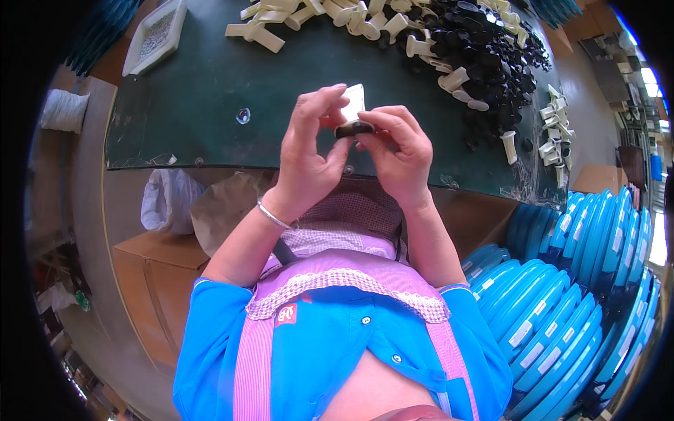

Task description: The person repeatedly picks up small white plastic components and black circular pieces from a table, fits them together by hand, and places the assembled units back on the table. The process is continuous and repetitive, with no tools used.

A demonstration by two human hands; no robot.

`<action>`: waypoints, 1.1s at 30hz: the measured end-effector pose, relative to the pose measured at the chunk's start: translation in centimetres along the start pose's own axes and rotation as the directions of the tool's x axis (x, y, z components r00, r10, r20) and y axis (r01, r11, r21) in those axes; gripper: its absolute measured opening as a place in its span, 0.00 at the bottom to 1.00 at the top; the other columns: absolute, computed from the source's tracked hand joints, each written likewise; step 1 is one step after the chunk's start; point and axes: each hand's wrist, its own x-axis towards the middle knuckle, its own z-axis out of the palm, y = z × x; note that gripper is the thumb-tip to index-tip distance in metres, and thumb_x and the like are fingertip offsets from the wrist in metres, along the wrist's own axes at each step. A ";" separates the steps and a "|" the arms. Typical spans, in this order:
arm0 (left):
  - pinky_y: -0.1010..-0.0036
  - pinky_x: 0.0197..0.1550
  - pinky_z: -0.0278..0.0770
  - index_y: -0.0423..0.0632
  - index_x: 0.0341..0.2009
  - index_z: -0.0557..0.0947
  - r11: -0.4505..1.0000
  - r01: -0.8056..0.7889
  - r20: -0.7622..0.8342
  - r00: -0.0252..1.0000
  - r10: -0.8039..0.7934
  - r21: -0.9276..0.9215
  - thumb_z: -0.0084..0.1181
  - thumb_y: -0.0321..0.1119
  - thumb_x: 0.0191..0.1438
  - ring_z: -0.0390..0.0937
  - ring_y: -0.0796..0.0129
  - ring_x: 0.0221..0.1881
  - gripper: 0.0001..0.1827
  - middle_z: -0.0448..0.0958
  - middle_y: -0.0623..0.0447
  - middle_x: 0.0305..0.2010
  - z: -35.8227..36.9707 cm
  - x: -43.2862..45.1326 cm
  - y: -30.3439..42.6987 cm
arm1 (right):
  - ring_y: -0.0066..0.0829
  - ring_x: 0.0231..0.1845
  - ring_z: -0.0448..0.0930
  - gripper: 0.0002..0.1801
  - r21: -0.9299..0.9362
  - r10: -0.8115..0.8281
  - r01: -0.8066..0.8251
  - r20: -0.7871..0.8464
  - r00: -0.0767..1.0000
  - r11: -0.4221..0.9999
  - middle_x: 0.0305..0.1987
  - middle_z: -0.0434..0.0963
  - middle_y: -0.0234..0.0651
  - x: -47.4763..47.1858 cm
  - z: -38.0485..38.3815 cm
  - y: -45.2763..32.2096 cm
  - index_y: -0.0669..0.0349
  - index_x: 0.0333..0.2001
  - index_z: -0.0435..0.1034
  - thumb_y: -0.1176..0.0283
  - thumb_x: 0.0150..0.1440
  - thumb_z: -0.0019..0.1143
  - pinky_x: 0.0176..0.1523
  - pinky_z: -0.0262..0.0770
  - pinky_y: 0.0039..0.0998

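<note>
Both hands meet above the near part of a dark green tabletop (210,105). Between the fingertips of my left hand (313,142) and my right hand (397,150) is a cream plastic part (355,101) with a flat upright stem, its wider end towards me. A small black piece (355,129) lies against that end, pinched by both hands; fingers hide part of the joint. Beyond the hands lie a pile of similar cream plastic parts (268,39) and a heap of small black plastic pieces (489,68).
A white tray of small grey pieces (157,34) stands at the table's far left. A small round item (243,116) lies left of my hands. More cream parts (553,131) line the right edge. Blue plastic rings (537,310) are stacked at right; a cardboard box (152,284) stands at lower left.
</note>
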 end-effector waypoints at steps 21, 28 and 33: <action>0.74 0.38 0.80 0.43 0.43 0.76 0.555 0.600 0.152 0.746 -0.648 -0.576 0.50 0.24 0.64 0.78 0.71 0.33 0.04 0.77 0.53 0.36 1.1 -0.7 -5.6 | 0.17 0.37 0.80 0.05 0.461 0.548 -0.422 -0.179 0.817 0.780 0.35 0.80 0.29 -1.3 3.4 3.9 0.65 0.40 0.74 0.77 0.60 0.61 0.43 0.78 0.20; 0.75 0.35 0.81 0.43 0.40 0.75 0.558 0.621 0.173 0.739 -0.651 -0.551 0.52 0.26 0.66 0.78 0.73 0.32 0.01 0.78 0.52 0.34 1.9 -0.3 -6.7 | 0.18 0.32 0.79 0.02 0.325 0.436 -0.334 -0.326 0.839 0.885 0.34 0.76 0.31 -1.4 3.8 5.4 0.66 0.33 0.75 0.80 0.57 0.63 0.36 0.77 0.21; 0.78 0.30 0.80 0.43 0.35 0.76 0.654 0.621 0.157 0.766 -0.623 -0.433 0.55 0.27 0.65 0.77 0.75 0.27 0.04 0.78 0.55 0.28 2.6 0.4 -7.0 | 0.17 0.28 0.77 0.03 0.258 0.404 -0.326 -0.364 0.839 0.910 0.32 0.76 0.29 -1.4 3.4 6.4 0.66 0.33 0.74 0.80 0.58 0.63 0.30 0.76 0.19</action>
